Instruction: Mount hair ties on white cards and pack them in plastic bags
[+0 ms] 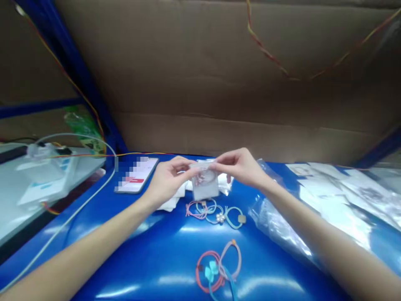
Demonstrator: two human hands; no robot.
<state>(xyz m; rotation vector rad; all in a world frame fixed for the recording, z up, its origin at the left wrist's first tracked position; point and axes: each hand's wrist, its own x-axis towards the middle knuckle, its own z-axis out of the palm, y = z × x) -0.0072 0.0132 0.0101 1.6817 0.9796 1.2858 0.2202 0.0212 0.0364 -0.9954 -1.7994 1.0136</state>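
Observation:
Both hands hold a small clear bag [205,186] with a white card and a band-like item inside, raised above the blue surface. My left hand [171,175] pinches its upper left corner, and my right hand [238,167] pinches the upper right one. Just below the bag lie pink and pale green hair ties [234,218], one with a flower charm. Nearer to me are a red hair tie [198,271] with a turquoise bow and a pale pink one [240,261]. White cards [171,203] lie partly behind my left hand.
A phone [138,175] lies at the left, near a white cable [82,205]. Clear plastic bags [275,221] are under my right forearm. Packed white cards [328,200] spread over the right side. A cardboard wall [219,100] closes off the back.

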